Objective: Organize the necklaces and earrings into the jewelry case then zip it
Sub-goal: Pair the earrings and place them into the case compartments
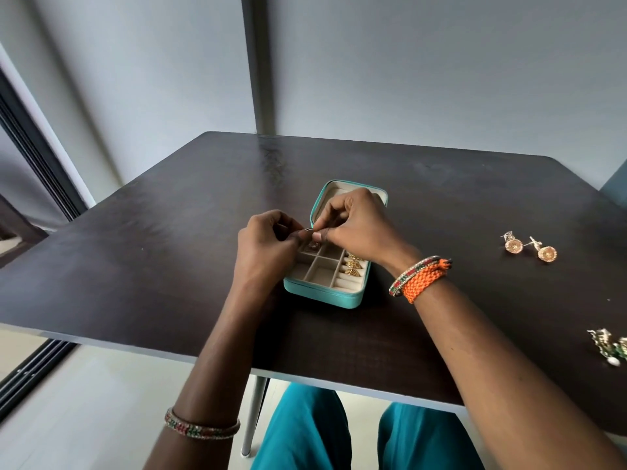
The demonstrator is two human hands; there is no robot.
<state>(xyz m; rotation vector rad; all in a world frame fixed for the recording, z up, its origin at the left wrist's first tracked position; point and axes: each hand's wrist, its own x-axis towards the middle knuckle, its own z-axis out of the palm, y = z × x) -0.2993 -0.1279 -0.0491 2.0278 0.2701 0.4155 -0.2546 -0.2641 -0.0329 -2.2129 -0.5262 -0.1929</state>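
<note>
Item: small earring [309, 231], metal, pinched between the fingertips of both hands directly above the jewelry case [322, 293]. Too small and too covered by fingers to describe further.

Location: the case lies open at the middle of the dark tabletop [135, 239], lid raised at the far side, teal outside, pale lining inside, tray divided into small square compartments with a slotted strip on the right.

Hands: left hand [266, 245] and right hand [359, 225] both curled, thumbs and forefingers meeting on the same piece; neither is free.

Already stowed: gold leaf-shaped earrings [353, 266] seated in the slotted strip; another small piece [312, 245] in a far compartment, partly hidden.

Still out: a pair of round gold earrings [529, 249] well to the right of the case, and a green-and-gold cluster [609, 346] at the right edge of the view. No necklace identifiable.

Handling, judged: very light, rigid, smooth and prone to slip; thin post likely bends under side load. Best taken by the decorative face or its rim, fingertip pinch only, and lowered into a compartment rather than dropped. The case is light and could slide if pushed.
</note>
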